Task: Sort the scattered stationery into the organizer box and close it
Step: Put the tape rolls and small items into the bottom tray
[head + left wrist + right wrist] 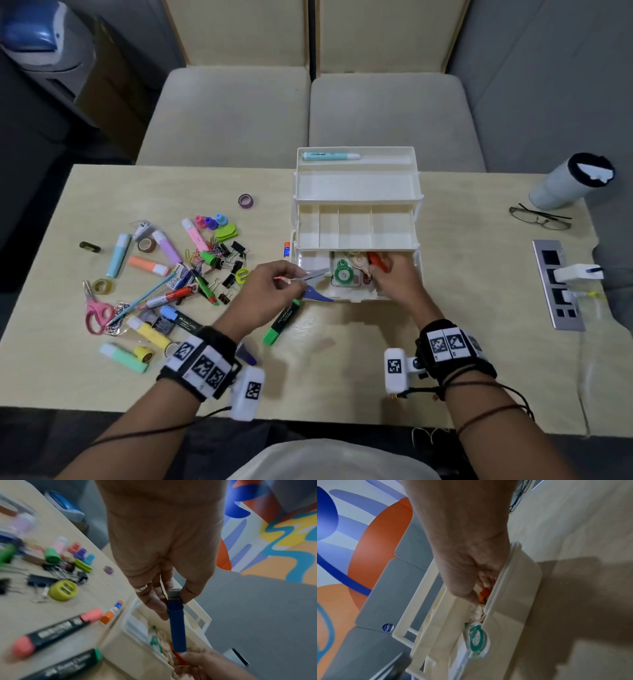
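The cream organizer box (356, 186) stands open at mid-table with its trays stepped back. My left hand (274, 287) pinches a blue tool with a grey metal end (176, 622) over the box's front left corner. My right hand (394, 277) reaches into the bottom compartment, fingers curled on an orange item (376, 262), which the box wall (510, 601) partly hides. A green tape dispenser (342, 270) lies in that compartment. A mint highlighter (330, 156) lies in the top tray. Scattered highlighters, binder clips, tape rolls and pink scissors (96, 315) cover the table's left half.
A green highlighter (282, 322) lies just under my left hand, and a glue stick (113, 612) lies against the box's left side. Glasses (541, 219), a white tumbler (568, 181) and a socket panel (556, 284) sit at the right. Sofa seats stand behind the table.
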### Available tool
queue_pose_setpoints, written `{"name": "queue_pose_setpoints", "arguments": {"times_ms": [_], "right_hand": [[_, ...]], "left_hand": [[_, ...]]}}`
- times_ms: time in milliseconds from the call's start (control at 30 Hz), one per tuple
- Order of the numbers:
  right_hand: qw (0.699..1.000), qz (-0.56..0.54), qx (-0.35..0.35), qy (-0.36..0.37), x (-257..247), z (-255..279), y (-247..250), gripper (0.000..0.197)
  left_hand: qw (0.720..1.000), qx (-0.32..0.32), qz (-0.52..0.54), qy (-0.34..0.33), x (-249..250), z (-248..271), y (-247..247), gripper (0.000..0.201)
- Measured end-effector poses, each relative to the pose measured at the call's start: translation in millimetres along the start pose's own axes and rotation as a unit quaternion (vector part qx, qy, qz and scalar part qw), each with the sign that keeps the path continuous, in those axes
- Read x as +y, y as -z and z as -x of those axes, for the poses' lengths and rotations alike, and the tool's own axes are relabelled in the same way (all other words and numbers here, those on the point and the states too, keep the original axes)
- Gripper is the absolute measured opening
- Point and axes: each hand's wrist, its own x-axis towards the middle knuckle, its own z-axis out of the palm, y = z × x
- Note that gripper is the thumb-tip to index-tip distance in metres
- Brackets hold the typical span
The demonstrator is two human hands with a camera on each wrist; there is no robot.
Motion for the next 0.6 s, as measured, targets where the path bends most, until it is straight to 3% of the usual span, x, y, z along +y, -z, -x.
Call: {"name": "queue_pose_setpoints", "arguments": {"times_ms": [100, 367, 600], "right_hand": [[0.999, 0.019, 0.031, -0.028, 2.8, -0.9, 0.1, 0.026], [0.993, -0.083, 0.072, -0.049, 0.2, 1.5, 0.1, 0.042], [0.983, -0.161, -0.001, -0.092, 0.3, -7.3, 2.2, 0.019]], "left_hand": [[1.000, -0.019, 0.007, -0.004, 8.2, -6.7, -24.1, 0.007], [1.000, -0.012, 0.006, 0.006, 10.2, -9.2, -41.5, 0.005], [1.000, 0.014, 0.013, 0.015, -1.1, -5.2, -33.4, 0.009]]}}
